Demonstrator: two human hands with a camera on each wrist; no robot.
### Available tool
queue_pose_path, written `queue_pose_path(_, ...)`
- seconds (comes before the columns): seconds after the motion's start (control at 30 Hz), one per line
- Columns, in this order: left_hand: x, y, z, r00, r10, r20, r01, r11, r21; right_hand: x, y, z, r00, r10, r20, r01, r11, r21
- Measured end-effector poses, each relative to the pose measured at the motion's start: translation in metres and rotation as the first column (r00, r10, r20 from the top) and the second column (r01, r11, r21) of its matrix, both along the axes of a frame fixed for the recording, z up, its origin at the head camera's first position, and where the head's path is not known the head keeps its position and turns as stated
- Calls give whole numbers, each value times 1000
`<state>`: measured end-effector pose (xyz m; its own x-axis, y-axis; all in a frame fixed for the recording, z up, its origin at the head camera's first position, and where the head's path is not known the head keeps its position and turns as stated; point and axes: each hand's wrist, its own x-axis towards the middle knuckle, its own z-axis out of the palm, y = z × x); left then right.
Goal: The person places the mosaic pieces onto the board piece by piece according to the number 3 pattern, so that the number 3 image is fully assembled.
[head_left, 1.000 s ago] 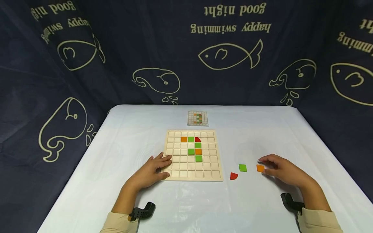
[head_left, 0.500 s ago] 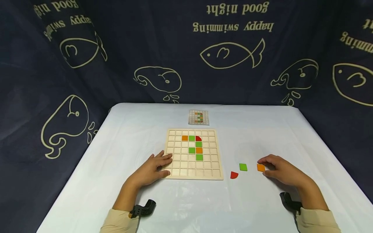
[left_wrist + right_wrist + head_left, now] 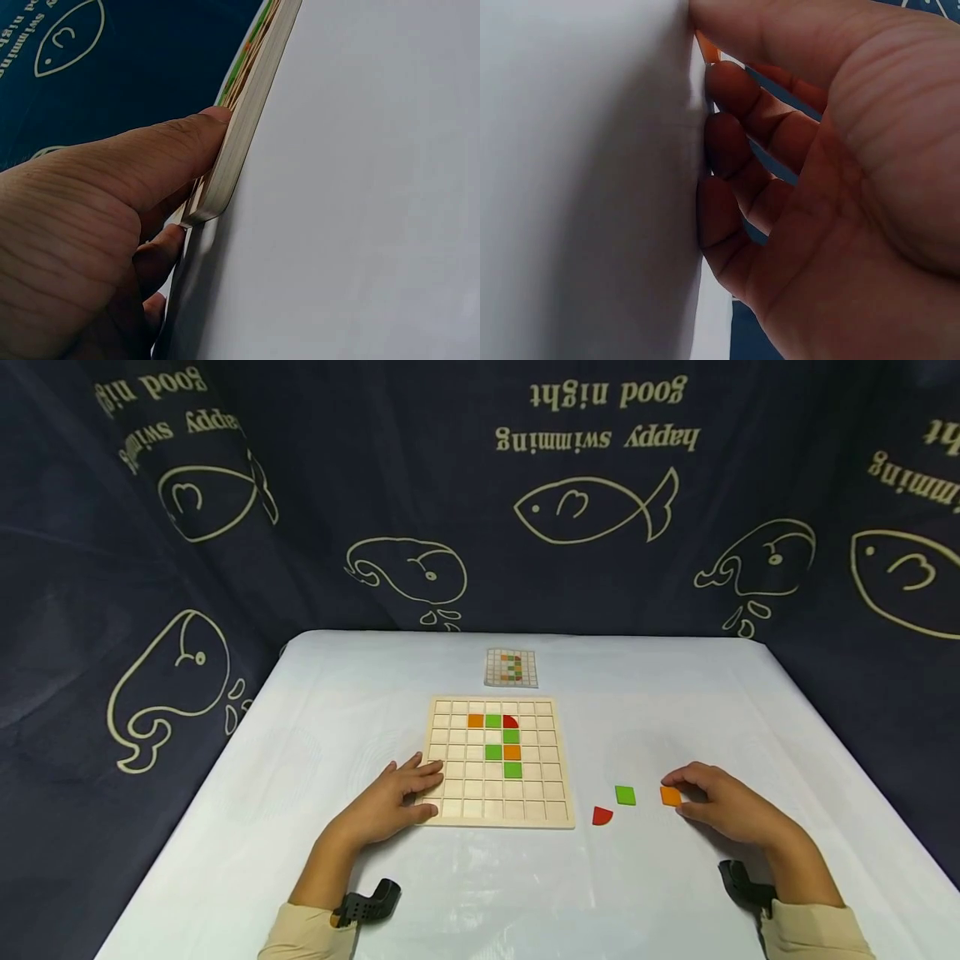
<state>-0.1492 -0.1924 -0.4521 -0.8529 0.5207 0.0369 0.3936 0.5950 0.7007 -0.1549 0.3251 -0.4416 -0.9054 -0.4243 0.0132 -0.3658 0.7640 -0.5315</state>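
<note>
grip point(image 3: 693, 793) half hiding orange tile point(image 3: 670, 796)

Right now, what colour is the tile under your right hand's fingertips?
Orange; the tile shows best in the head view, at the right hand.

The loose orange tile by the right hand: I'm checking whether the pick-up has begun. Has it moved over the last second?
No. The orange tile keeps its spacing beside the green tile; the right hand touches it.
</note>
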Motion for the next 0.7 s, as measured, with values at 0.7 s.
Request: queue_pose_path(0.7, 0, 0, 1, 1000, -5, -3, 5, 1000, 0, 2, -3, 1, 1000, -9, -11, 9, 999, 37)
